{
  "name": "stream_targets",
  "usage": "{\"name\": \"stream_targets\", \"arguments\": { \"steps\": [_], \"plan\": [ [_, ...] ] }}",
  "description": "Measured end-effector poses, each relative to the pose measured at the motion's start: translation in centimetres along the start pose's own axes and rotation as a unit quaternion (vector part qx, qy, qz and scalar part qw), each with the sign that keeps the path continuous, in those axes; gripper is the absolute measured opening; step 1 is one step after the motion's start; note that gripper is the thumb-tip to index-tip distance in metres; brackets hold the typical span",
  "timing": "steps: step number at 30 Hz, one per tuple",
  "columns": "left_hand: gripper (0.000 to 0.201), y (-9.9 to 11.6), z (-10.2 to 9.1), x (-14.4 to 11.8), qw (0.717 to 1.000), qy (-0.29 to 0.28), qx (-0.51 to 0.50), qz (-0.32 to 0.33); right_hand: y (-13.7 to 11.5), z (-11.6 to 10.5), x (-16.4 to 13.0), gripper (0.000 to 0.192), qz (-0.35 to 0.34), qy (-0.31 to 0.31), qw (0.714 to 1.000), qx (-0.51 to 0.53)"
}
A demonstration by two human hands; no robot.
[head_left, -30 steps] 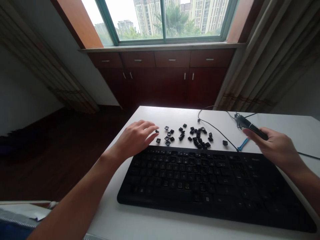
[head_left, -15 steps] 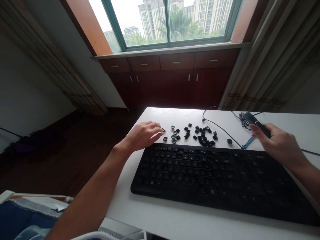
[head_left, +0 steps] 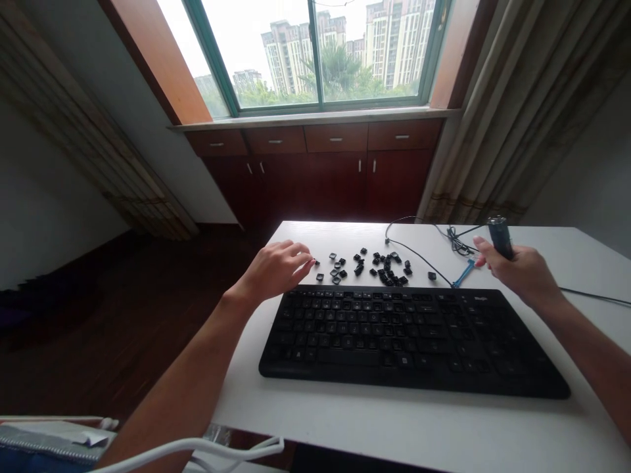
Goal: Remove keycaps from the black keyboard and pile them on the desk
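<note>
My left hand (head_left: 279, 267) is at the table's left edge, thumb and forefinger pinched at a small black keycap (head_left: 317, 262). Upright in my right hand (head_left: 526, 274) is a black cylinder (head_left: 499, 236) with a shiny metal end, much like a flashlight; my fingers wrap round its lower part. Between the hands, loose black keycaps (head_left: 389, 277) lie scattered behind the black keyboard (head_left: 394, 387). Several key positions on the keyboard look bare. A thin blue tool (head_left: 463, 273) lies beside my right hand, its kind unclear.
The keyboard rests on a white table (head_left: 394, 427). A black cable (head_left: 419, 251) runs behind the keyboard to a coiled bundle (head_left: 459, 243). A white curved frame (head_left: 236, 453) is at the bottom left. Beyond the table stand dark red cabinets (head_left: 315, 187) under a window.
My right hand has turned the black cylinder from slanted to upright, shiny end up. My left hand stays by the same keycaps. The view has shifted, and more of the keyboard's right end shows.
</note>
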State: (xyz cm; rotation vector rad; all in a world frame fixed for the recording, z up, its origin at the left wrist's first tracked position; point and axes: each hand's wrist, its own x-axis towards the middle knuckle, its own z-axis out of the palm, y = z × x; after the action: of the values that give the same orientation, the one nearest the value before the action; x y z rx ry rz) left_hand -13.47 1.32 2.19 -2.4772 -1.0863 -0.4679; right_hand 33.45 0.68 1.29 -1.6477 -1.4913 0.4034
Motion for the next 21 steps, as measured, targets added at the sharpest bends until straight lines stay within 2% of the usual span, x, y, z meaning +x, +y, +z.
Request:
{"name": "stream_targets", "arguments": {
  "steps": [4, 10, 13, 14, 16, 17, 18, 19, 21],
  "plan": [
    [0.023, 1.0, -0.3, 0.2, 1.000, 0.023, -0.011, -0.009, -0.8, 0.4, -0.1, 0.051, 0.025, 0.019, 0.997, -0.076],
    [0.015, 4.1, -1.9, 0.8, 0.998, 0.061, -0.024, 0.021, -2.1, 1.0, -1.1, 0.050, 0.029, 0.009, 0.996, -0.078],
    [0.017, 6.4, -2.5, 0.9, 0.994, 0.092, -0.050, 0.033, -3.8, 1.1, -2.1, 0.051, 0.059, 0.019, 0.998, -0.030],
    [0.022, 7.2, -2.6, 0.9, 0.991, 0.105, -0.070, 0.037, -4.5, 1.2, -2.6, 0.047, 0.080, 0.022, 0.996, 0.028],
    [0.037, 9.0, -2.5, 0.9, 0.983, 0.123, -0.123, 0.052, -6.0, 1.3, -4.0, 0.043, 0.127, -0.034, 0.980, 0.151],
    [0.043, 9.8, -2.4, 0.9, 0.979, 0.119, -0.160, 0.052, -6.6, 1.4, -4.9, 0.046, 0.140, -0.087, 0.962, 0.220],
    [0.046, 10.6, -2.4, 0.8, 0.973, 0.112, -0.196, 0.055, -7.2, 1.6, -5.8, 0.047, 0.158, -0.173, 0.935, 0.265],
    [0.047, 11.3, -2.4, 0.8, 0.966, 0.102, -0.230, 0.058, -7.7, 1.8, -6.8, 0.046, 0.173, -0.242, 0.910, 0.288],
    [0.046, 12.5, -2.7, 1.0, 0.954, 0.088, -0.280, 0.062, -8.2, 2.3, -8.6, 0.047, 0.171, -0.334, 0.882, 0.287]
  ]
}}
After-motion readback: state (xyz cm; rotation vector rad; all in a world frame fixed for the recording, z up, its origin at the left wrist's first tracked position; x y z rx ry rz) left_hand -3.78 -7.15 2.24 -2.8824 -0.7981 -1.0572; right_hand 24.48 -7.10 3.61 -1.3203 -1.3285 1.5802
